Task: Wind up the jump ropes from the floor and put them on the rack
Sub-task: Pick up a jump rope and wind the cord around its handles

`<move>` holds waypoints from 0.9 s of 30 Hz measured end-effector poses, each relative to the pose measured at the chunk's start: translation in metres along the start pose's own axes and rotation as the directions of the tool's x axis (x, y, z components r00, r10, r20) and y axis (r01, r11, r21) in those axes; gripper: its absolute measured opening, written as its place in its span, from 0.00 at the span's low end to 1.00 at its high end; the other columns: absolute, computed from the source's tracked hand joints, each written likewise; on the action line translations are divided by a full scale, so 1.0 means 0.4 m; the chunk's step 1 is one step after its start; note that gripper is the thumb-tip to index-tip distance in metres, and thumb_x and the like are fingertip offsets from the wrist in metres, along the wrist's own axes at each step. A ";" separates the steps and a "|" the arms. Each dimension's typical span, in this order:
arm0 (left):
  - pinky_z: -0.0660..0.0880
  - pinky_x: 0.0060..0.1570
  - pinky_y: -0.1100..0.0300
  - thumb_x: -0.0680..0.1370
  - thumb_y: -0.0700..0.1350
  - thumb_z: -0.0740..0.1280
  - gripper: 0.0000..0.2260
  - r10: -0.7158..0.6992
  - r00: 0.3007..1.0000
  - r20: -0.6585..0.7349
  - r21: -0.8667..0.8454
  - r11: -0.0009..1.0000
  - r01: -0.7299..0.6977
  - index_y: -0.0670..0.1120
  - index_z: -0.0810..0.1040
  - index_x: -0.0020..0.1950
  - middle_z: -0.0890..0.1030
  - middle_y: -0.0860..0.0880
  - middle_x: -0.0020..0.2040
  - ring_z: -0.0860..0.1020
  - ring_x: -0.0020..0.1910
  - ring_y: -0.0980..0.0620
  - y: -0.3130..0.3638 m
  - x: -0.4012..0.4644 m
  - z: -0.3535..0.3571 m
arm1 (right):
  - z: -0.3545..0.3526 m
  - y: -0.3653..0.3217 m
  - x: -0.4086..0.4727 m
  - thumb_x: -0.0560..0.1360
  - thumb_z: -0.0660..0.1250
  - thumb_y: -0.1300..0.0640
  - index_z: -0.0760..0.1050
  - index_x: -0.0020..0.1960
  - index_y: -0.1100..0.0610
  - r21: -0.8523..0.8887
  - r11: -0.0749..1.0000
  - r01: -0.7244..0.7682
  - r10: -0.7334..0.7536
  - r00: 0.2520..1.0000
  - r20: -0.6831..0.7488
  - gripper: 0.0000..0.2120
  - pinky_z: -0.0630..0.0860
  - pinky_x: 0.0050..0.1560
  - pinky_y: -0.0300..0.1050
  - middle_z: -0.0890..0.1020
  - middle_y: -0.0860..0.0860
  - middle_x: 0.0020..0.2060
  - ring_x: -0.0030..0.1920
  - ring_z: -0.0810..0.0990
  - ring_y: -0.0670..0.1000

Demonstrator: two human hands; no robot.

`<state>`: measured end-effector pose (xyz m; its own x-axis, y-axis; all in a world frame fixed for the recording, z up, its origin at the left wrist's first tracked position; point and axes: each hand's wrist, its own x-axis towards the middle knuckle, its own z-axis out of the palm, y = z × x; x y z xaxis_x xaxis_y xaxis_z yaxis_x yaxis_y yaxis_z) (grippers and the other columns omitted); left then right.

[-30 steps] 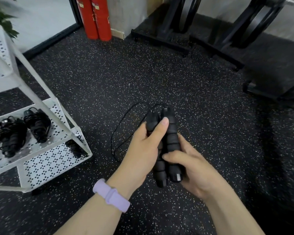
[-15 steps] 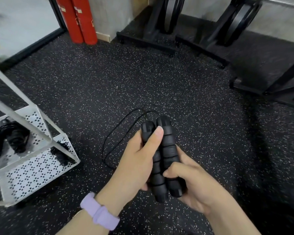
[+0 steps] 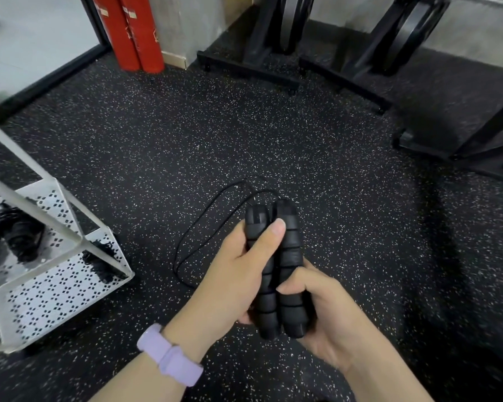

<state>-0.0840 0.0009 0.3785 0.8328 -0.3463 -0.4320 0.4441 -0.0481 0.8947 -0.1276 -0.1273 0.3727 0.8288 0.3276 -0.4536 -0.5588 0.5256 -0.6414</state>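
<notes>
You hold the two black ridged handles [image 3: 276, 268] of a jump rope side by side, upright, in front of you above the speckled floor [image 3: 273, 126]. Your left hand [image 3: 233, 285] wraps around the left handle, thumb stretched up along its front. Your right hand [image 3: 323, 317] curls around the lower part of the right handle, fingers closed on it. The thin black cord [image 3: 204, 224] leaves the handle tops and hangs in a long loop down to the left, unwound. A lilac band [image 3: 169, 355] sits on your left wrist. At the left edge stands a white perforated rack [image 3: 55, 297]; dark bundles [image 3: 21, 236] on its shelves look like wound ropes, though blur makes that uncertain. Two red cylinders [image 3: 134, 33] stand against the far wall, with black equipment stands [image 3: 273, 53] to their right.
</notes>
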 end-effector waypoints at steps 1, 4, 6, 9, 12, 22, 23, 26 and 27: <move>0.74 0.28 0.57 0.74 0.69 0.63 0.16 -0.003 1.000 -0.010 0.025 1.000 0.003 0.60 0.81 0.51 0.85 0.55 0.41 0.82 0.35 0.55 0.000 0.001 0.003 | 0.000 -0.001 -0.003 0.58 0.67 0.65 0.74 0.67 0.61 -0.004 1.000 -0.002 0.002 1.000 0.000 0.35 0.82 0.46 0.61 0.82 0.68 0.49 0.42 0.82 0.67; 0.74 0.29 0.53 0.75 0.69 0.62 0.16 -0.017 0.999 -0.047 0.022 1.000 0.018 0.59 0.81 0.49 0.84 0.50 0.39 0.80 0.32 0.51 0.007 -0.002 0.009 | 0.001 -0.005 -0.008 0.56 0.68 0.64 0.72 0.63 0.62 -0.037 0.999 0.001 -0.001 1.000 0.017 0.34 0.82 0.42 0.58 0.81 0.69 0.44 0.39 0.82 0.66; 0.71 0.27 0.54 0.75 0.69 0.63 0.18 -0.002 0.999 -0.041 0.006 1.000 0.003 0.57 0.81 0.50 0.83 0.47 0.38 0.77 0.30 0.47 0.010 -0.005 0.009 | 0.000 -0.003 -0.006 0.56 0.68 0.63 0.71 0.64 0.62 -0.062 0.998 0.001 0.000 1.000 0.012 0.35 0.81 0.42 0.59 0.80 0.69 0.44 0.39 0.81 0.66; 0.69 0.25 0.53 0.74 0.71 0.65 0.22 0.040 0.999 0.001 -0.001 0.999 -0.040 0.54 0.80 0.51 0.80 0.49 0.36 0.73 0.29 0.45 0.009 -0.006 0.001 | 0.001 0.000 -0.001 0.56 0.68 0.64 0.70 0.66 0.65 -0.035 0.999 0.005 -0.004 1.000 0.013 0.37 0.81 0.41 0.59 0.80 0.69 0.43 0.38 0.81 0.65; 0.72 0.27 0.43 0.72 0.73 0.67 0.22 0.054 0.999 0.001 0.006 0.999 -0.054 0.56 0.79 0.51 0.81 0.49 0.35 0.75 0.30 0.44 0.010 -0.010 -0.006 | 0.004 -0.001 0.002 0.59 0.68 0.65 0.68 0.67 0.66 -0.012 1.000 -0.015 0.016 0.999 0.044 0.36 0.81 0.44 0.62 0.79 0.71 0.44 0.40 0.81 0.67; 0.78 0.35 0.56 0.76 0.66 0.68 0.16 0.168 0.984 -0.067 0.033 0.986 -0.166 0.54 0.79 0.48 0.82 0.53 0.37 0.79 0.33 0.56 -0.008 0.002 -0.001 | 0.004 0.000 -0.009 0.56 0.66 0.69 0.75 0.58 0.66 0.021 1.000 -0.018 0.018 1.000 0.022 0.29 0.84 0.43 0.58 0.82 0.69 0.45 0.40 0.84 0.65; 0.74 0.27 0.57 0.76 0.67 0.67 0.17 0.158 0.985 -0.066 0.048 0.987 -0.155 0.53 0.78 0.48 0.80 0.52 0.34 0.77 0.27 0.55 -0.006 0.000 -0.001 | 0.005 -0.001 -0.009 0.58 0.64 0.70 0.74 0.57 0.67 -0.013 1.000 -0.022 0.022 1.000 0.016 0.27 0.83 0.42 0.56 0.81 0.69 0.43 0.39 0.83 0.65; 0.70 0.22 0.55 0.71 0.71 0.68 0.20 0.132 0.989 -0.064 0.065 0.990 -0.128 0.55 0.78 0.48 0.81 0.46 0.35 0.74 0.23 0.48 0.000 -0.006 -0.001 | 0.005 0.000 -0.002 0.60 0.63 0.67 0.71 0.59 0.68 -0.084 0.996 -0.029 0.030 1.000 0.010 0.26 0.81 0.42 0.56 0.80 0.68 0.40 0.40 0.80 0.64; 0.71 0.22 0.53 0.70 0.71 0.70 0.21 0.130 0.990 -0.061 0.062 0.990 -0.126 0.55 0.78 0.48 0.82 0.45 0.35 0.75 0.24 0.45 -0.001 -0.006 -0.002 | 0.005 0.000 -0.002 0.60 0.65 0.66 0.70 0.60 0.68 -0.081 0.996 -0.031 0.032 0.999 0.003 0.28 0.81 0.42 0.56 0.79 0.68 0.40 0.40 0.79 0.64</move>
<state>-0.0859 0.0025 0.3790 0.9019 -0.2921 -0.3181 0.3139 -0.0623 0.9474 -0.1282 -0.1261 0.3742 0.8107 0.3469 -0.4716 -0.5851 0.4498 -0.6748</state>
